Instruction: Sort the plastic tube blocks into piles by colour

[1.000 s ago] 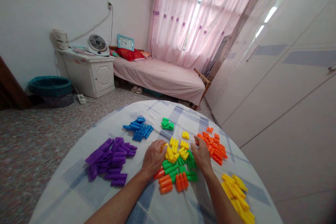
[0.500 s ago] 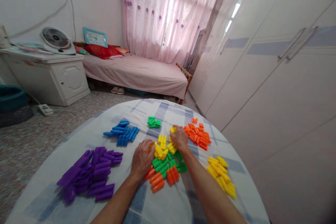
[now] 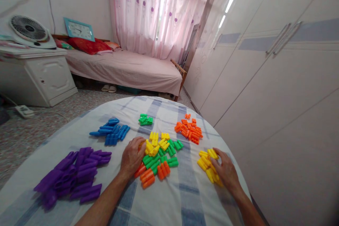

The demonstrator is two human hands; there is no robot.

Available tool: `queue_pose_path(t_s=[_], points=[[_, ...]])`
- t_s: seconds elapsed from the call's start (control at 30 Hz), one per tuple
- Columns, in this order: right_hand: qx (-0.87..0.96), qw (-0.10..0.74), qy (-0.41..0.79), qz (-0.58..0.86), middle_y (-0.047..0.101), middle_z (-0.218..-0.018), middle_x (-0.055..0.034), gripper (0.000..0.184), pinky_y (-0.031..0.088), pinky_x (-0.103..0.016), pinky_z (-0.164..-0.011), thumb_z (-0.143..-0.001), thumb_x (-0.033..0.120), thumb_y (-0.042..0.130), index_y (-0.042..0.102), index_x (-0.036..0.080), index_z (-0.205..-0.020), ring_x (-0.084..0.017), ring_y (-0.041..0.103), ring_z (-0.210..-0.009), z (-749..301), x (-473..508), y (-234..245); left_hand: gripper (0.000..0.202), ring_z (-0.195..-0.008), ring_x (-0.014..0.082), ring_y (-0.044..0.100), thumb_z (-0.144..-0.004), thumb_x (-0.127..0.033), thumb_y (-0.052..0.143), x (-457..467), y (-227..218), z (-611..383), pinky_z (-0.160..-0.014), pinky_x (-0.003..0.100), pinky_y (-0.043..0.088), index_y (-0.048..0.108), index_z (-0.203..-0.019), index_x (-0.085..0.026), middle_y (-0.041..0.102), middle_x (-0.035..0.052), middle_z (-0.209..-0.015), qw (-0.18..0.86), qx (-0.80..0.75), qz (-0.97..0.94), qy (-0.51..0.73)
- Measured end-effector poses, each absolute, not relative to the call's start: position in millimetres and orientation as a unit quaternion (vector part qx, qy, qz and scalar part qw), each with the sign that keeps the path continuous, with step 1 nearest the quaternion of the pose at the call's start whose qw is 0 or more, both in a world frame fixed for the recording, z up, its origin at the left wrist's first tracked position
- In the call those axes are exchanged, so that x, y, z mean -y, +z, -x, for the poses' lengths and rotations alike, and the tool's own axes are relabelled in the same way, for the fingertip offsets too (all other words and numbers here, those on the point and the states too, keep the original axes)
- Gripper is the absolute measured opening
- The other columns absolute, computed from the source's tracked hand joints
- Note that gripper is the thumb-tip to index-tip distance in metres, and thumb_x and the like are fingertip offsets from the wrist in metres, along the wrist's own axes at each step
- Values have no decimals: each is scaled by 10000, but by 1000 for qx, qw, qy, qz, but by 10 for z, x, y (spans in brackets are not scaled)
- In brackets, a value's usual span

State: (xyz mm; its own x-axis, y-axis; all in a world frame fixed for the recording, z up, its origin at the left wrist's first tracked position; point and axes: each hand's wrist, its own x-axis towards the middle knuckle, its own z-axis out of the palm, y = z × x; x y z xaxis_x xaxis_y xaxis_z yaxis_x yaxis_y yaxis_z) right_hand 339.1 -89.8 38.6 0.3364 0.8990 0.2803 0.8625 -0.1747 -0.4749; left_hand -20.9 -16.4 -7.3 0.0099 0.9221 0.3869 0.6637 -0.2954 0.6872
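Note:
My left hand [image 3: 133, 157] rests with curled fingers at the left side of a flat arrangement of bullet-shaped plastic building blocks. Its fingertips press on a yellow block there, partly hidden by the hand. In that arrangement, yellow blocks [image 3: 154, 150] lie at the back, green blocks [image 3: 150, 161] in the middle and orange blocks [image 3: 163, 170] nearest me. Over at the right, my right hand [image 3: 226, 171] reaches onto a loose pile of yellow blocks [image 3: 205, 162]. Thumb and fingers close around a yellow block [image 3: 212, 153] at the pile's top.
Purple blocks [image 3: 76, 173] are heaped at the left of the round, cloth-covered table [image 3: 190, 197]. Blue blocks [image 3: 111, 132], a small green pile [image 3: 145, 120] and an orange pile [image 3: 189, 129] lie farther back. Beyond stand a bed [image 3: 127, 69] and a wardrobe [image 3: 278, 113].
My right hand has left the back of the arrangement and moved right to the yellow pile, uncovering yellow and green blocks. My left hand stays at the arrangement. The view has turned slightly right.

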Motion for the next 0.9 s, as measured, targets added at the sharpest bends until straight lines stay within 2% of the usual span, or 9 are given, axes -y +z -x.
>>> queue_pose_path(t_s=[0.13,0.37,0.43,0.5,0.57,0.73,0.9], points=[[552,279,74,782,610,-1151,-124,513,375,-427,-980,-723,441,470,592,153,-1129,-271,539,-1093,-3479,979,299,310,-1034,208,559,-867,-344,376,176,-63,211,-956,373,428,611,-986,-182,625,69,-1081,163,-577,-689,408],[586,337,30,737,580,-1189,-97,530,381,-418,-965,-779,513,446,557,182,-1178,-245,524,-1106,-3567,477,476,308,-1049,210,566,-857,-343,384,175,-42,199,-964,388,438,635,-971,-204,631,59,-1088,172,-585,-680,406],[600,315,38,734,550,-1232,-117,556,391,-382,-952,-799,493,432,517,151,-1228,-233,507,-1134,-3498,80,579,300,-1052,213,568,-852,-342,395,168,-56,200,-967,395,441,643,-966,-215,633,56,-1091,173,-589,-676,407],[589,241,53,769,510,-1287,-131,591,379,-343,-963,-821,475,413,452,124,-1295,-214,484,-1169,-3406,-374,653,297,-1055,215,569,-849,-345,405,162,-79,203,-966,402,447,649,-967,-223,634,56,-1097,173,-592,-675,406],[580,213,64,783,497,-1306,-143,597,365,-336,-973,-828,469,421,444,116,-1308,-218,467,-1194,-3317,-812,677,299,-1063,216,569,-850,-352,414,159,-105,208,-964,408,454,651,-981,-228,632,54,-1108,172,-594,-676,402],[518,151,82,838,485,-1281,-207,629,394,-449,-906,-825,518,411,444,129,-1318,-312,493,-1156,-3147,-1556,553,304,-1068,220,577,-852,-373,429,156,-151,224,-942,419,478,661,-994,-236,633,52,-1122,156,-599,-680,393],[505,102,59,855,472,-1261,-186,578,387,-540,-851,-821,508,415,444,210,-1315,-366,480,-1137,-3010,-1855,392,293,-1026,229,606,-844,-381,451,150,-153,224,-884,416,519,677,-963,-238,653,63,-1091,127,-598,-687,393]])
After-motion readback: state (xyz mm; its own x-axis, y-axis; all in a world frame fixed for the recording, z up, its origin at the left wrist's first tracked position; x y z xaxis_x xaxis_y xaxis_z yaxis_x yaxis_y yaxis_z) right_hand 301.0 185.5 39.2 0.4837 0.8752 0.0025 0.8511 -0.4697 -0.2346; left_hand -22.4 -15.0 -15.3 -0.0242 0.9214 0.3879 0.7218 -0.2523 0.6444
